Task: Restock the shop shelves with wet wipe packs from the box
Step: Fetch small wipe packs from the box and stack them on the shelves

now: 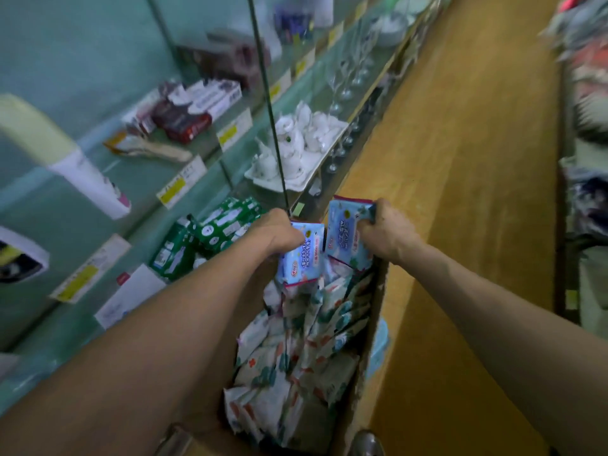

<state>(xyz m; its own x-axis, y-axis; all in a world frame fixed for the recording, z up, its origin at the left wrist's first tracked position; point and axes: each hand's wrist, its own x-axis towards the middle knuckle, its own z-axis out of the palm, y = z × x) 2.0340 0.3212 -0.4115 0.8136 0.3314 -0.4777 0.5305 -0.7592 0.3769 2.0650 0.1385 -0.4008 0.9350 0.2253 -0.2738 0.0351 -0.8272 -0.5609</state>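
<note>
Over box (376, 284), left hand (279, 232) pinches left pack (301, 256), right hand (386, 233) grips right pack (343, 233); careless swing could knock glasses (345, 83) nearby

Teal glass shelves (98, 169) down the left, yellow price tags (172, 192) along the edges. Green packs (210, 232) piled on the low one, white teapots (296, 136) on a tray (263, 182) just past, stemmed glasses (345, 87) further along, red and white boxes (187, 123) a level up. Tan floor (460, 159) on the right.
</note>
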